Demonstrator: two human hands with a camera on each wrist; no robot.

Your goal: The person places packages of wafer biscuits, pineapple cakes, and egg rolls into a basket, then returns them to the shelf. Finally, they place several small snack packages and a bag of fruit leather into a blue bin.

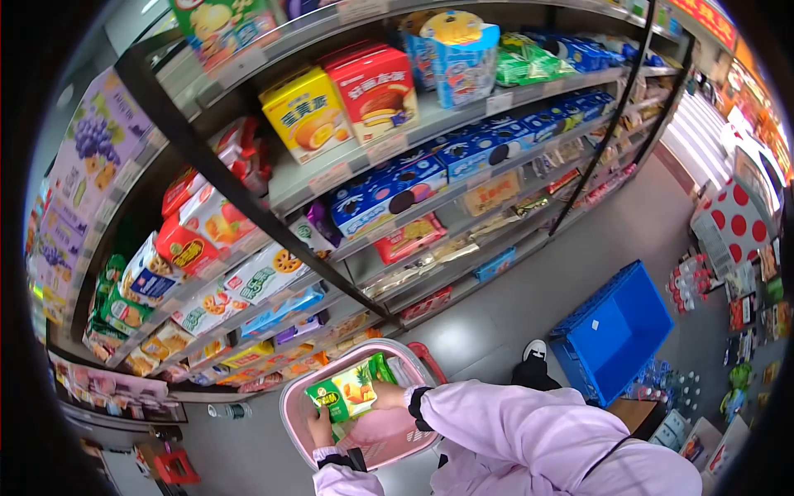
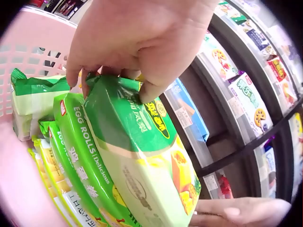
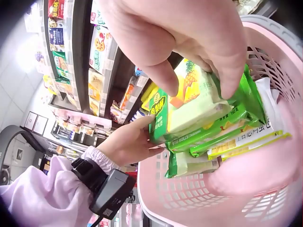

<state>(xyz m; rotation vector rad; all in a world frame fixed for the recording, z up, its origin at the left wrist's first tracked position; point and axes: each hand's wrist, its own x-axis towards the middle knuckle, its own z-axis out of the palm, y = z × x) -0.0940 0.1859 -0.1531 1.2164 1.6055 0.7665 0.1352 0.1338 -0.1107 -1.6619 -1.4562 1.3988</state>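
Over the pink shopping basket (image 1: 291,417), a green and cream pineapple pastry pack (image 1: 354,390) is held between both hands. My left hand (image 2: 142,38) grips its dark green end, thumb on the printed face and fingers behind. At the opposite end my right hand (image 3: 189,38) holds it, thumb on one side and fingers on the other. Right beside this pack stand green egg roll packs (image 2: 75,146) in the basket. A yellow and white pack (image 3: 251,142) and another green and cream pack (image 2: 35,104) are also inside.
Shelves of boxed and bagged snacks, with a yellow box (image 1: 306,114) and blue boxes (image 1: 389,194), rise in front of the basket. A blue crate (image 1: 616,331) stands on the floor to the right. A plastic bottle (image 1: 229,411) lies on the floor at left.
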